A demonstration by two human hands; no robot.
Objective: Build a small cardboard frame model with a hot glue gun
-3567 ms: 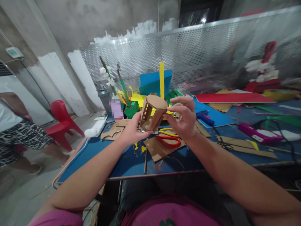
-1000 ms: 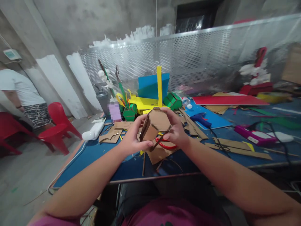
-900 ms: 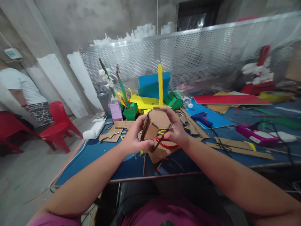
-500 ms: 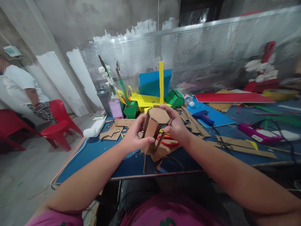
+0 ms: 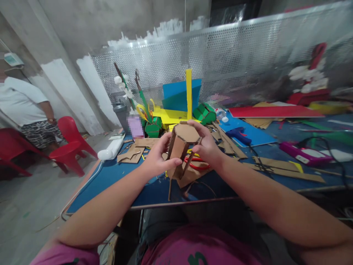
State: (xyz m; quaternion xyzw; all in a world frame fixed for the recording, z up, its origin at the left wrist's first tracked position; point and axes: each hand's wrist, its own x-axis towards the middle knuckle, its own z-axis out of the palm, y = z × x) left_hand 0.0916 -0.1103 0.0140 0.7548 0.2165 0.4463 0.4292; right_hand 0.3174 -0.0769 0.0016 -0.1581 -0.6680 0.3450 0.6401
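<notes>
Both hands, left hand (image 5: 157,159) and right hand (image 5: 207,147), gripped the cardboard model (image 5: 180,147) above the blue table (image 5: 116,180).

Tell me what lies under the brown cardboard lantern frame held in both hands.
Under the brown cardboard lantern frame lie red-handled scissors on a flat cardboard piece on the blue table. The frame and hands cover the scissor blades.

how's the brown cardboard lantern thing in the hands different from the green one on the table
The brown cardboard piece is bare, unpainted card, held up off the table by the left hand and right hand. The green piece is coloured, lies on its side among the yellow sheets, and no hand touches it. Both look like faceted, many-sided shells.
</notes>
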